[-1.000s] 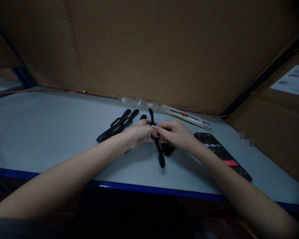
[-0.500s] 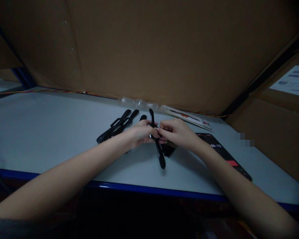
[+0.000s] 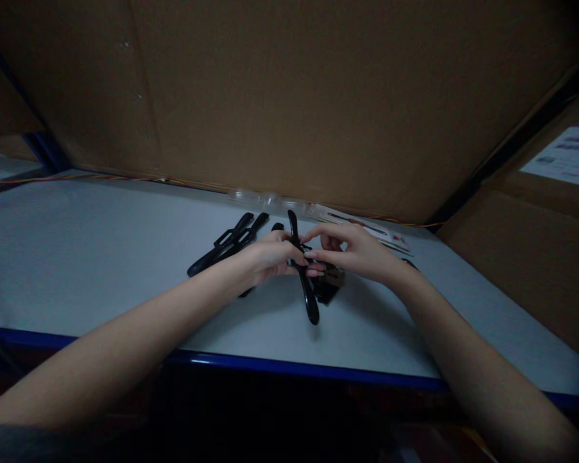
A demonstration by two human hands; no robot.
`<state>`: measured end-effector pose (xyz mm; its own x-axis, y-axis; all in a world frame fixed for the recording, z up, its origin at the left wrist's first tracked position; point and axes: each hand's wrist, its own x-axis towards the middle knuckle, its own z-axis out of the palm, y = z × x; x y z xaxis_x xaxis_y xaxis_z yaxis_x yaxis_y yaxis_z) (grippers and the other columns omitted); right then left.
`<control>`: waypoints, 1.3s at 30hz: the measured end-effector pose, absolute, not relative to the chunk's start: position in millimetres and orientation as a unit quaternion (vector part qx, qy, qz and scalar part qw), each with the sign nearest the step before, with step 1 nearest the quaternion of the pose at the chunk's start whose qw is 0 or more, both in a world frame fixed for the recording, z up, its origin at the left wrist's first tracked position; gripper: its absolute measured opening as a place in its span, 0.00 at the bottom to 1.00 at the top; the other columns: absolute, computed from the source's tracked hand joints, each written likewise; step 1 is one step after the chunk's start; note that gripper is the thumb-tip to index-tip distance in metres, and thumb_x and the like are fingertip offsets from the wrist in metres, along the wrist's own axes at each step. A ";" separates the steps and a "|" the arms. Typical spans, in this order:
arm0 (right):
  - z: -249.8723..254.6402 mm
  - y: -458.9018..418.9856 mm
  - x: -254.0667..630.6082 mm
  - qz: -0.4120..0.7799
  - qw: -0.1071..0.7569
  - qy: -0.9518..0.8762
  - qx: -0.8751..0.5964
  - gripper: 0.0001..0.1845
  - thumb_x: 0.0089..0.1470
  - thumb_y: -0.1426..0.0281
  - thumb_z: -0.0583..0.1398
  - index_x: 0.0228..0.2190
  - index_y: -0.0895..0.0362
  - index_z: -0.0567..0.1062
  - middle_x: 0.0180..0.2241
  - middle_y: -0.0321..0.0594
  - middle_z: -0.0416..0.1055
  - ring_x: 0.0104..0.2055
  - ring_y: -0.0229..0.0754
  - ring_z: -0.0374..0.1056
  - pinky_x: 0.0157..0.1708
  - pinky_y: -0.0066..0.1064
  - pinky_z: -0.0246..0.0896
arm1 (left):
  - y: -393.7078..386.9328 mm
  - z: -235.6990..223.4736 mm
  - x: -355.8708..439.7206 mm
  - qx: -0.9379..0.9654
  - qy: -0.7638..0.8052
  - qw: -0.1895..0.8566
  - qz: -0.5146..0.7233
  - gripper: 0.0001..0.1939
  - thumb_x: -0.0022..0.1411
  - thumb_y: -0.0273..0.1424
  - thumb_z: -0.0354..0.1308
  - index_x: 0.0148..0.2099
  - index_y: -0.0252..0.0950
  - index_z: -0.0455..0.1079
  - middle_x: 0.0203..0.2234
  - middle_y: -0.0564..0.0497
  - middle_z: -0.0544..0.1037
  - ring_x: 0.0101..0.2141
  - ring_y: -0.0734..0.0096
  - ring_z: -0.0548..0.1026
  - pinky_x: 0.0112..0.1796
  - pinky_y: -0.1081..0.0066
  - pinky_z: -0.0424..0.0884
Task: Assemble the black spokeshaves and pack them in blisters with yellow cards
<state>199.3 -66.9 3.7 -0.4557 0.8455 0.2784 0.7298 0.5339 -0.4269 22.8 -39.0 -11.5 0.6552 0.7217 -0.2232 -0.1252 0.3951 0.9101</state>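
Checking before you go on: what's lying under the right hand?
A dark flat piece lies on the pale bench top beneath the right hand, beside the glossy black plastic bar. The hand and bar cover part of it, so its shape cannot be seen.

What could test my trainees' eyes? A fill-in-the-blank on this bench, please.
The left hand grips a long glossy ____ piece.
The right hand is ____, its fingers spread.
Two crossbarred black pieces lie on the tabletop, whose front edge is ____.
The wall behind is made of ____.

Missing words: black; open; blue; cardboard.
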 end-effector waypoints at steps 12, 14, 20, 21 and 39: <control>13.9 -69.8 208.7 0.199 0.178 -0.867 -0.422 0.12 0.53 0.64 0.58 0.38 0.54 0.77 0.24 0.34 0.69 0.25 0.35 0.61 0.29 0.28 0.53 | -36.9 -10.2 20.0 0.469 0.297 0.801 0.223 0.28 0.43 0.09 0.52 0.48 0.27 0.59 0.30 0.45 0.74 0.29 0.64 0.78 0.36 0.61 0.74; 13.7 -69.9 208.6 0.195 0.176 -0.867 -0.423 0.13 0.52 0.63 0.59 0.38 0.54 0.76 0.22 0.33 0.68 0.24 0.34 0.60 0.28 0.27 0.52 | -37.8 -9.4 19.7 0.477 0.303 0.798 0.209 0.28 0.43 0.09 0.52 0.49 0.27 0.59 0.31 0.45 0.74 0.29 0.65 0.78 0.36 0.61 0.74; 10.7 -72.8 197.8 0.074 0.195 -0.874 -0.439 0.09 0.50 0.63 0.59 0.25 0.56 0.72 0.17 0.31 0.62 0.22 0.33 0.56 0.26 0.27 0.47 | -41.0 -9.6 19.9 0.501 0.283 0.792 0.204 0.28 0.43 0.09 0.54 0.49 0.27 0.61 0.33 0.44 0.73 0.28 0.67 0.78 0.35 0.64 0.75; 9.1 -73.6 194.7 0.057 0.193 -0.874 -0.442 0.11 0.50 0.64 0.59 0.22 0.57 0.71 0.16 0.31 0.61 0.21 0.32 0.55 0.26 0.27 0.46 | -41.1 -9.9 20.1 0.502 0.291 0.786 0.211 0.28 0.43 0.09 0.53 0.49 0.28 0.60 0.32 0.45 0.73 0.27 0.68 0.77 0.34 0.65 0.75; 1.2 -70.5 192.9 0.122 0.214 -0.825 -0.508 0.11 0.49 0.63 0.59 0.21 0.57 0.70 0.15 0.30 0.59 0.19 0.32 0.54 0.21 0.26 0.43 | -37.9 -13.4 21.0 0.481 0.309 0.779 0.257 0.29 0.42 0.10 0.53 0.50 0.29 0.59 0.29 0.49 0.73 0.27 0.69 0.77 0.34 0.66 0.74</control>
<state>192.9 -70.5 1.2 -0.3918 0.8911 0.2290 0.7864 0.4535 -0.4194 21.0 -37.9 -13.4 0.6775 0.6975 -0.2334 -0.1034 0.4045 0.9087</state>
